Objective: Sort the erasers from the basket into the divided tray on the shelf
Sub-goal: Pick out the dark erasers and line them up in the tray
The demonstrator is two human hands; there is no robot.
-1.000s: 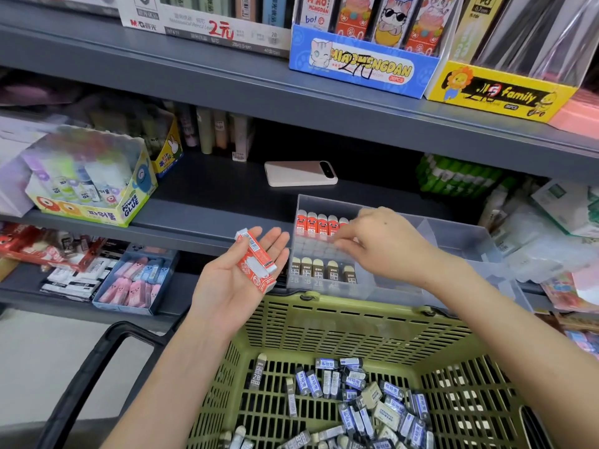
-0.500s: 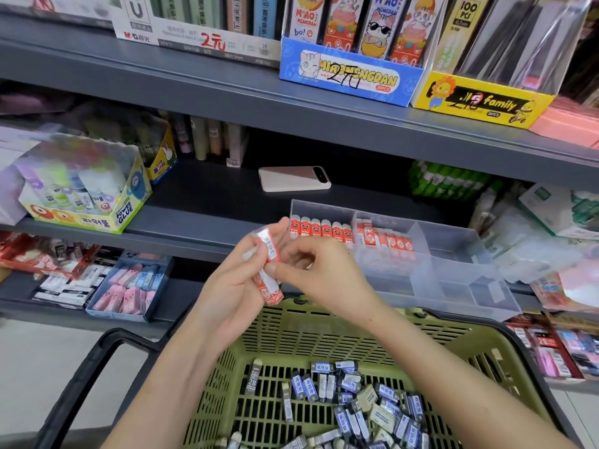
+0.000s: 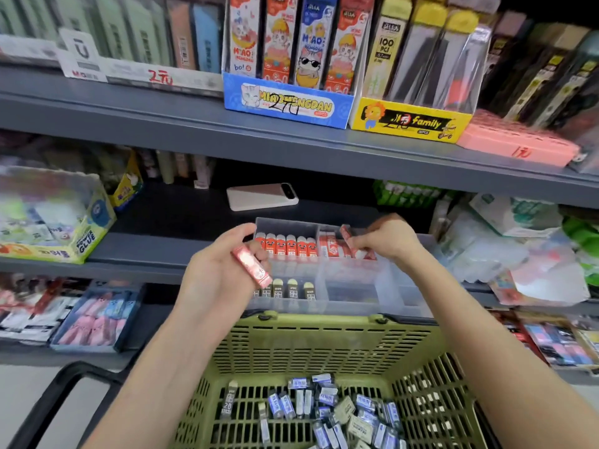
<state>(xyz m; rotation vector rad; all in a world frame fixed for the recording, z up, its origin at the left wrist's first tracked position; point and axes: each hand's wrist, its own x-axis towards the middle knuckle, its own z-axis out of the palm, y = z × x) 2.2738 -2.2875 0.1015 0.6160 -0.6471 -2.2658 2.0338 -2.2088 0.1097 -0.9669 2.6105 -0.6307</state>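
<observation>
Mid-sort: we count the tray part filled, the basket far from done.
Green basket (image 3: 324,345) holds a heap of blue and grey erasers (image 3: 340,413); our left hand (image 3: 217,277) grips a spare red eraser (image 3: 252,266), right hand (image 3: 387,239) pinches a second red eraser (image 3: 345,232) over the divided tray (image 3: 353,288)'s back-middle compartment; red rows at back, tan ones front left.

phone (image 3: 262,196) flat on shelf | glue box (image 3: 55,218) left | yellow box (image 3: 410,119) above

Olive-green slotted basket (image 3: 324,345), clear tray (image 3: 353,286) with red-sleeved erasers (image 3: 285,246), blue-and-white erasers (image 3: 327,403) below
</observation>
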